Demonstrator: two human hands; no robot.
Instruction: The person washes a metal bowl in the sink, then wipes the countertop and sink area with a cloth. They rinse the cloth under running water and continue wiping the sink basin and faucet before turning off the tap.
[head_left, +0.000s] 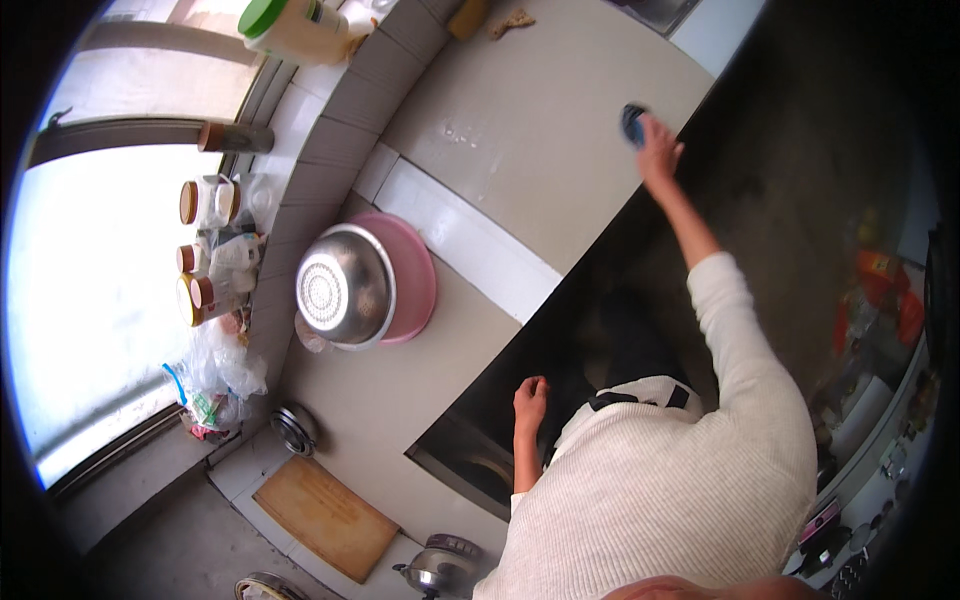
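Observation:
My right hand (658, 150) is stretched out over the beige countertop (555, 150), near its front edge. It grips a dark blue cloth or scrubbing pad (634, 124), too blurred to name surely, which appears to rest on the surface. Wet streaks (491, 169) shine on the counter towards the wall. My left hand (530, 403) hangs in front of the counter's edge, fingers curled together, with nothing visible in it. On the counter section ahead of that hand, a steel colander (345, 289) leans bottom-out against a pink plastic basin (412, 277).
A white tiled strip (465, 236) divides the counter. Jars (210, 202) and plastic bags (221, 367) line the windowsill. Steel bowls (294, 429), a wooden cutting board (326, 517) and a lidded pot (442, 566) sit at the lower left. A ginger-like root (512, 24) lies at the far end.

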